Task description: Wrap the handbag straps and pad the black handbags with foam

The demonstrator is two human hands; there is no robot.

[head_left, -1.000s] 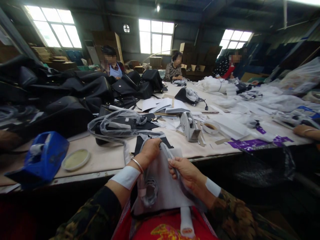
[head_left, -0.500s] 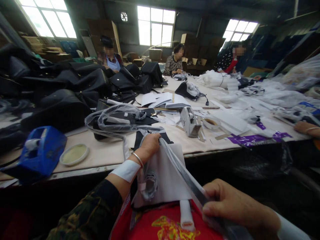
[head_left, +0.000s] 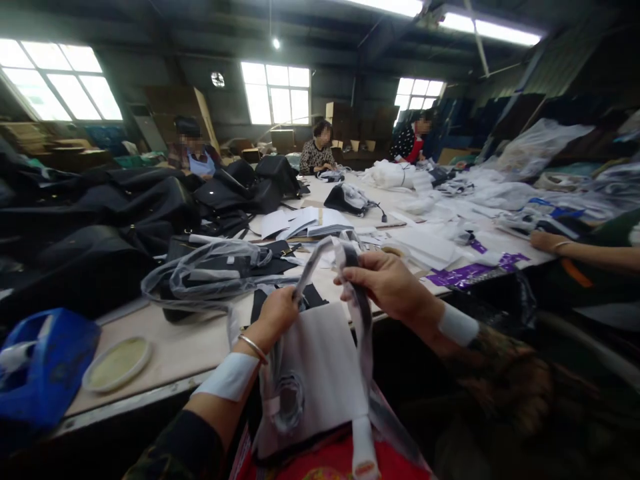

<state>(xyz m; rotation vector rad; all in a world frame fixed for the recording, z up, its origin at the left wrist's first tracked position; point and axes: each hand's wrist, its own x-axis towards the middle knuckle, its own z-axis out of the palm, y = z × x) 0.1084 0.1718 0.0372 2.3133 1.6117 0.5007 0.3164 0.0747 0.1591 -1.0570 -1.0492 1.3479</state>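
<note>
A dark strap [head_left: 367, 333] in translucent plastic wrap arches between my two hands and hangs down on the right. My left hand [head_left: 279, 312] is closed around its left part, above the bag. My right hand [head_left: 387, 280] pinches the strap between thumb and fingers, higher and to the right. On my lap, against the table edge, rests a bag covered by a white foam sheet [head_left: 323, 373]. A small wrapped coil [head_left: 290, 403] lies on the sheet's left side. At its lower right hangs a white wrapped piece [head_left: 363, 443]. Beneath is red cloth.
A blue tape dispenser [head_left: 55, 373] and a round shallow lid [head_left: 117, 363] stand at the table's left edge. Black bags [head_left: 130, 207] pile up behind. White sheets [head_left: 310, 221] and purple plastic [head_left: 475, 270] lie farther along. A co-worker's hand [head_left: 544, 241] rests at right; several people sit around the table.
My right hand has risen from the lower right to near my left hand, bringing the strap up into an arch. The view has tilted up and turned right.
</note>
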